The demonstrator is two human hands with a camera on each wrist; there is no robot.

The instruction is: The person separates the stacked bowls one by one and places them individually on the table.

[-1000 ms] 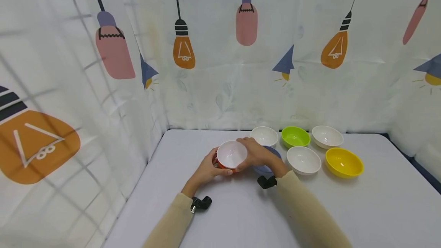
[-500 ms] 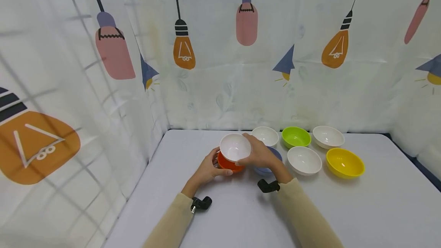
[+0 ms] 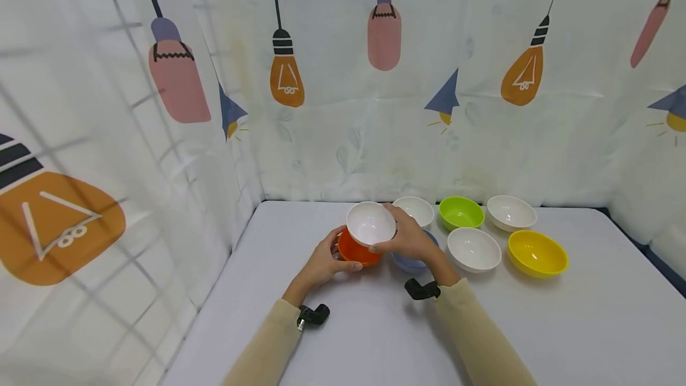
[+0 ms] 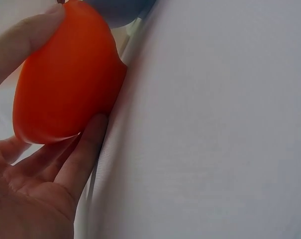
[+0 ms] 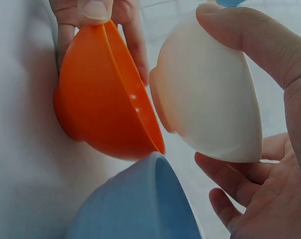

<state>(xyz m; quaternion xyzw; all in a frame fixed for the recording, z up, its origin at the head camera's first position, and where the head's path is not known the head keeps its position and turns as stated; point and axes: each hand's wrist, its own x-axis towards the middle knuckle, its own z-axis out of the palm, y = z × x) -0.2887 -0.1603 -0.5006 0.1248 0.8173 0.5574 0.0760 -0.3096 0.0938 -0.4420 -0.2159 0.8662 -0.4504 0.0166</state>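
My right hand holds a white bowl by its side, thumb on the near side and fingers round the back. That bowl is raised above an orange bowl, and in the right wrist view a gap separates the two. The orange bowl stands on the table, gripped at its left side by my left hand between thumb and fingers. A blue bowl sits just right of the orange one, partly hidden in the head view under my right hand.
To the right stand more bowls: a white one behind my right hand, a green one, a white one at the back, another white one and a yellow one in front. The white table meets patterned curtains behind.
The white bowl, at first nested in the orange bowl, has been lifted up and to the right by my right hand. My left hand has stayed on the orange bowl.
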